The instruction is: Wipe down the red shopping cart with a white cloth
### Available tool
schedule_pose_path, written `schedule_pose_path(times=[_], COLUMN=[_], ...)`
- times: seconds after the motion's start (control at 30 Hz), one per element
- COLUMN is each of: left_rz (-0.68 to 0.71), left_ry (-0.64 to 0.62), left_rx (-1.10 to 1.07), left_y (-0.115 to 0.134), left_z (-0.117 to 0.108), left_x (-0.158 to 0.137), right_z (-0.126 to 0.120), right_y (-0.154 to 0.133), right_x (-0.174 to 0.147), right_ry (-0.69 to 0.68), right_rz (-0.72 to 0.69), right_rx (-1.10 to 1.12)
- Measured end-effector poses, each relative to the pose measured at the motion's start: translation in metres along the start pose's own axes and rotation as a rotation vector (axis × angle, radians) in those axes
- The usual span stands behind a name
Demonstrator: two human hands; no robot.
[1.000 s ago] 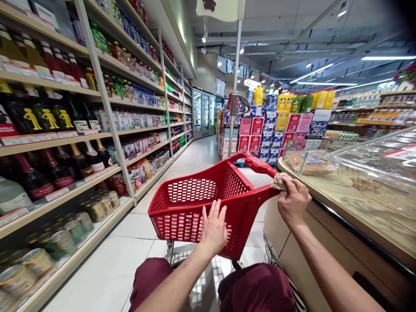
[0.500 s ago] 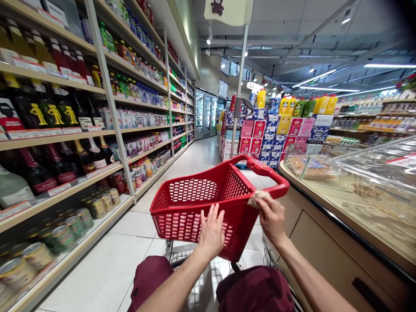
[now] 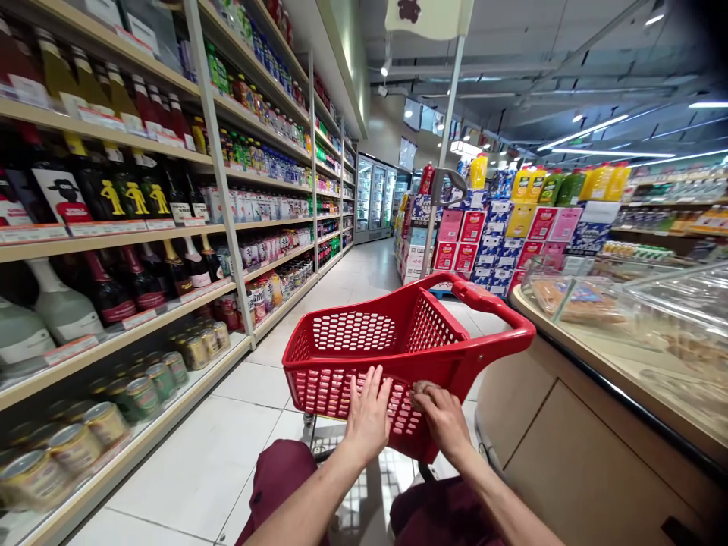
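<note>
A red plastic shopping cart (image 3: 356, 337) with perforated sides stands just in front of my knees, its handle toward the right. My left hand (image 3: 368, 409) lies against the near side wall of the basket, fingers stretched out and apart. Against the same wall, farther right, my right hand (image 3: 444, 417) presses a crumpled greyish-beige cloth (image 3: 422, 388). Most of the cloth is hidden under the fingers. The basket's inside looks red and bare where it shows.
Shelves of bottles and cans (image 3: 164, 292) line the left side. A wooden counter with a glass case (image 3: 574, 425) stands close on the right. Stacked drink boxes (image 3: 472, 227) and a metal pole (image 3: 452, 106) are ahead. White floor tiles (image 3: 187, 447) run down the aisle.
My right hand has moved down and left with the cloth, from beneath the cart's handle to the perforated side wall. My left hand stays on the basket. The view has turned slightly left.
</note>
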State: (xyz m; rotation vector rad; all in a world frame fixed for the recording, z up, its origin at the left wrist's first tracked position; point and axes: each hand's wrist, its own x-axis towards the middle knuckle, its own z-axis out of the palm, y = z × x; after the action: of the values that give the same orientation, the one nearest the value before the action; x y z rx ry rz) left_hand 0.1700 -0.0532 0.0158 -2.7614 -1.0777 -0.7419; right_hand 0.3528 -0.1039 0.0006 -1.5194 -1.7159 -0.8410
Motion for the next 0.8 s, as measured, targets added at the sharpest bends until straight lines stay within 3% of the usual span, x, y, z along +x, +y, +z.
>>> schedule_pose_path(times=[0.2, 0.37, 0.57, 0.73, 0.8], left_rz=[-0.062, -0.088, -0.159, -0.198, -0.229], left_ry=[-0.004, -0.014, -0.016, -0.01, -0.009], left_rx=[0.017, 0.029, 0.027, 0.046, 0.044], left_y=[-0.017, -0.032, -0.051, -0.071, -0.079], left_z=[-0.002, -0.006, -0.007, -0.007, -0.007], left_x=[-0.008, -0.018, -0.028, -0.04, -0.044], right_z=[0.017, 0.032, 0.044, 0.061, 0.064], right_y=[-0.018, -0.038, -0.059, -0.08, -0.09], right_x=[0.02, 0.007, 0.027, 0.011, 0.013], right_ry=[0.15, -0.059, 0.037, -0.163, -0.152], right_rz=[0.005, -0.046, -0.105, -0.185, -0.192], right_rx=[0.046, 0.09, 0.119, 0.149, 0.164])
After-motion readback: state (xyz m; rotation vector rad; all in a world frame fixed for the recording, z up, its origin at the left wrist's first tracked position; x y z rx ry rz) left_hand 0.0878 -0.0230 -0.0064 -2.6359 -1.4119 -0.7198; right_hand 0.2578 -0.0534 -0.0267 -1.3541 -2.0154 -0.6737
